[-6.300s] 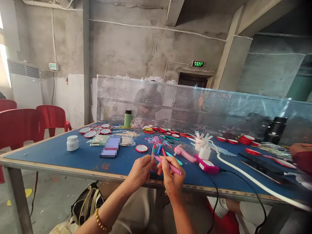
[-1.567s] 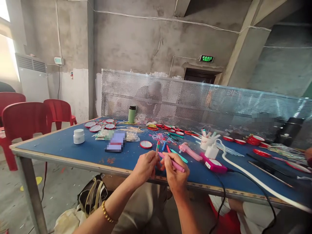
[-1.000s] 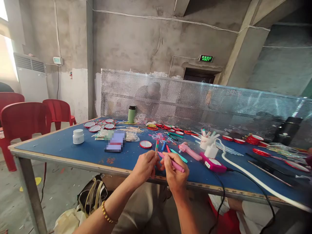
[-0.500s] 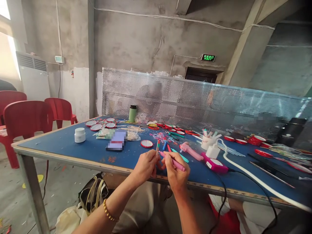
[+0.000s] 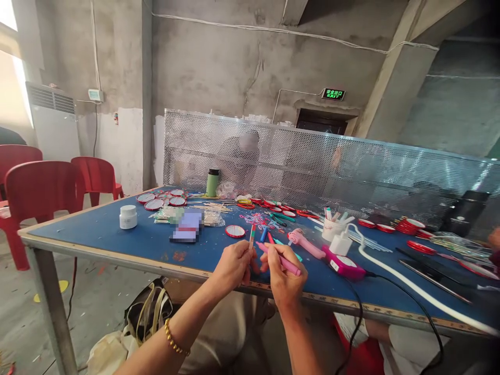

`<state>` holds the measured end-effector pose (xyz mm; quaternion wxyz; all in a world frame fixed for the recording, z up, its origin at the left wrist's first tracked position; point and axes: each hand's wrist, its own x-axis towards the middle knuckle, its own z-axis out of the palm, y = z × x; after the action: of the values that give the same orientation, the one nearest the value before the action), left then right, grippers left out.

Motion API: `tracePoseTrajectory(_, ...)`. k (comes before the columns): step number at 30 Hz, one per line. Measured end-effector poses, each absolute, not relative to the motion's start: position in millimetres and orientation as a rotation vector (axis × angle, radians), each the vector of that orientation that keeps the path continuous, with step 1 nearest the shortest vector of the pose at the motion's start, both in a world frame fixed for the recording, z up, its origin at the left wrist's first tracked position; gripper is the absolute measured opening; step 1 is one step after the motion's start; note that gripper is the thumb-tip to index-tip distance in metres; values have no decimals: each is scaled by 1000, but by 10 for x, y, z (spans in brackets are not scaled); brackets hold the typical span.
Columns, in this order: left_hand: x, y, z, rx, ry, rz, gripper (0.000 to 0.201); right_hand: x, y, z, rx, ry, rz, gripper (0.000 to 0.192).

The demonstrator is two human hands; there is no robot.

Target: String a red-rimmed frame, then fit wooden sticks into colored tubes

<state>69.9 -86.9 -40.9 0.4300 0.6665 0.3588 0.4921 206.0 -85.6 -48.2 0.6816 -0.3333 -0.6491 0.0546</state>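
My left hand [image 5: 233, 264] is closed around a thin, narrow stick [image 5: 252, 233] that points upward and shows red, green and pale bands. In my right hand [image 5: 288, 281] is a pink marker pen [image 5: 290, 266], gripped like a writing tool. Its tip points left at the stick, with a small gap between them. On the table just beyond my fingers lie a blue marker [image 5: 264, 234], a red marker [image 5: 271, 237] and a teal marker, partly covered by my right hand. A round red-rimmed disc [image 5: 235, 230] rests left of the stick.
A phone [image 5: 186, 225], a white jar [image 5: 128, 216] and a green bottle [image 5: 212, 182] stand or lie on the blue table [image 5: 89, 239]. Rightward are a pink handheld fan [image 5: 307, 243], a magenta box [image 5: 344, 264], a white cable [image 5: 394, 284] and a cup of markers [image 5: 333, 228].
My right hand has shifted slightly right with the pink marker, drawing its tip a little away from the stick. Part of another person's hand now shows at the right edge.
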Motion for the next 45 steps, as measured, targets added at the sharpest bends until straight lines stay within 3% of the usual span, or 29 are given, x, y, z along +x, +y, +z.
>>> tracePoseTrajectory(45, 707, -857, -430, 1637, 896, 1272, 31, 2029, -846, -483, -734, -1497, 97, 23)
